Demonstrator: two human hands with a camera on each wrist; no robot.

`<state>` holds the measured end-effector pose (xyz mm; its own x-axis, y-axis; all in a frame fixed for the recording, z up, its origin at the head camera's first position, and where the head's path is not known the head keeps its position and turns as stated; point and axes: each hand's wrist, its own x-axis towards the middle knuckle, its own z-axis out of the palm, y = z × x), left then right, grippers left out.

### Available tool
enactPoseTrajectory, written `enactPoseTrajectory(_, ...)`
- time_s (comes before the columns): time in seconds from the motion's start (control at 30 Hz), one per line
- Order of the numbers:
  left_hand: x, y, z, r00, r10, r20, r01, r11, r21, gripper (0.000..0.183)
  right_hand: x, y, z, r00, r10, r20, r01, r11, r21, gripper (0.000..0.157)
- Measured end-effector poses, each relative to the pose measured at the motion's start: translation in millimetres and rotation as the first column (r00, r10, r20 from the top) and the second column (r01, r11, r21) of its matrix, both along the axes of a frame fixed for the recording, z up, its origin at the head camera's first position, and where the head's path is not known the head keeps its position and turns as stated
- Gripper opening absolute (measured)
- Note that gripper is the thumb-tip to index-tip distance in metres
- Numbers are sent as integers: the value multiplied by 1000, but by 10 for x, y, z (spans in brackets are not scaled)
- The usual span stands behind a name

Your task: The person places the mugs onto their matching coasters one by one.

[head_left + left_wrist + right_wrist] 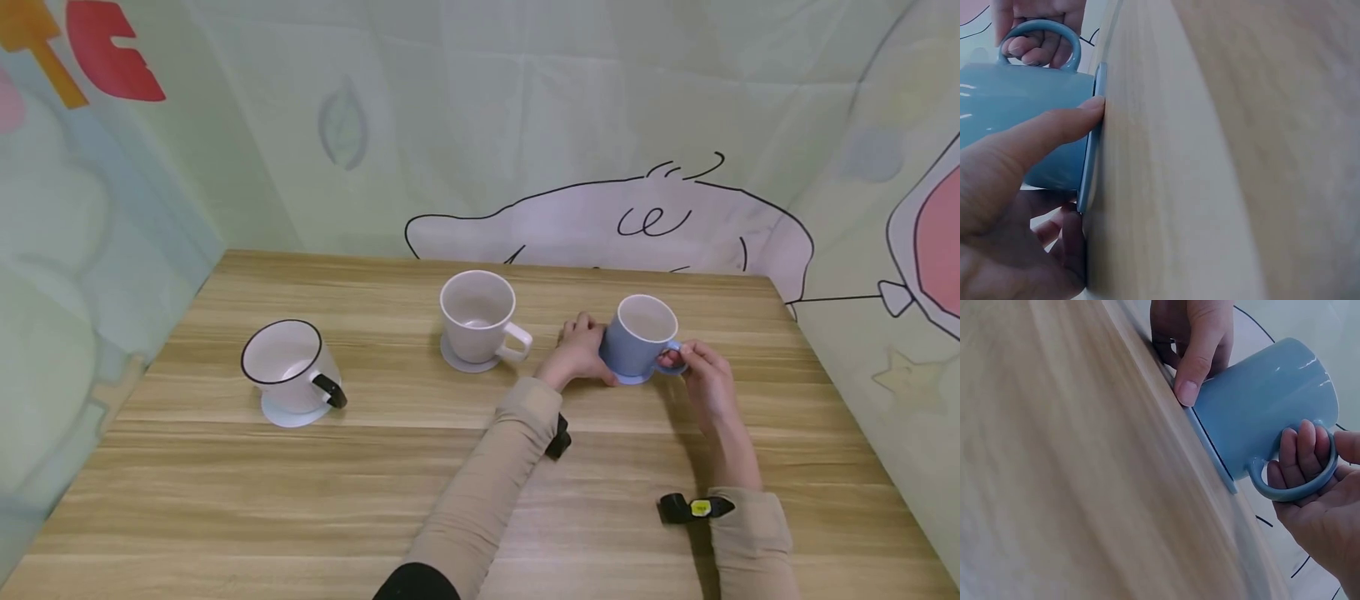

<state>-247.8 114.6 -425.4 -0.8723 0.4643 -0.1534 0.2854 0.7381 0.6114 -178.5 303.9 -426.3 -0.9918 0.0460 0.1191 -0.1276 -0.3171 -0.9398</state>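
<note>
A blue mug (628, 352) stands upright on a round light-blue coaster (634, 379) at the right of the table. My right hand (711, 385) holds the mug's handle, its fingers curled through the loop, as the right wrist view shows. From the other side, my left hand (579, 350) grips the coaster's rim low beside the mug. In the left wrist view its thumb (1063, 125) presses one edge of the coaster (1089, 169), and its fingers touch the opposite edge. The mug's base hides most of the coaster's top.
A white mug (474, 312) sits on a pale coaster (468, 363) left of my left hand, its handle pointing right. Farther left, a dark-rimmed white mug (288, 367) with a black handle stands on another coaster (288, 417). A printed cloth (450, 125) hangs behind the wooden table (225, 500).
</note>
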Motion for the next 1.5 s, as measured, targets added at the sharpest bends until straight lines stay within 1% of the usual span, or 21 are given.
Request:
enactPoseTrajectory(0.17, 5, -1, 29, 1000, -4, -1, 4, 1000, -2, 85, 17, 34, 1, 1000, 20, -7, -20, 1000, -6, 36)
enactPoseTrajectory(0.4, 18, 3, 42, 1000, -8, -1, 8, 1000, 0, 86, 23, 64, 3, 1000, 25, 0, -25, 1000, 18, 34)
enactPoseTrajectory(0.63, 28, 2, 34, 1000, -1, 4, 1, 1000, 14, 88, 33, 73, 4, 1000, -8, 17, 6, 995, 101, 34)
enactPoseTrajectory(0.83, 37, -2, 27, 1000, 3, 5, -3, 1000, 27, 89, 50, 92, 11, 1000, 15, 11, -17, 988, 151, 31)
enactPoseTrajectory(0.97, 47, -7, 44, 1000, 7, 3, -7, 1000, -2, 89, 47, 102, 10, 999, 34, 15, -37, 978, 205, 28)
enactPoseTrajectory(1.03, 54, -5, 53, 1000, 12, 5, -12, 1000, -12, 88, 47, 101, 10, 999, 31, 19, -35, 970, 241, 28)
enactPoseTrajectory(1.17, 76, 2, 67, 999, 28, 15, -28, 1000, -5, 86, 62, 94, 24, 999, -21, 42, 6, 946, 324, 26)
enactPoseTrajectory(1.2, 81, 5, 68, 999, 32, 21, -32, 999, 2, 85, 67, 90, 33, 998, -46, 52, 25, 937, 350, 26)
enactPoseTrajectory(1.3, 89, 9, 71, 999, 37, 26, -37, 999, 10, 85, 81, 76, 72, 988, -116, 103, 69, 924, 376, 22)
enactPoseTrajectory(1.37, 89, 11, 69, 999, 39, 16, -39, 999, -2, 85, 87, 62, 105, 974, -170, 147, 98, 911, 400, 19)
enactPoseTrajectory(1.43, 88, 13, 73, 1000, 30, 4, -30, 999, -13, 85, 93, 40, 146, 954, -235, 185, 137, 894, 427, 16)
enactPoseTrajectory(1.47, 91, 14, 79, 1000, 25, -3, -25, 1000, -16, 85, 93, 27, 166, 943, -275, 190, 161, 872, 463, 15)
enactPoseTrajectory(1.5, 95, 15, 85, 1000, 22, -12, -23, 1000, -18, 85, 94, 13, 188, 929, -317, 189, 184, 843, 506, 17)
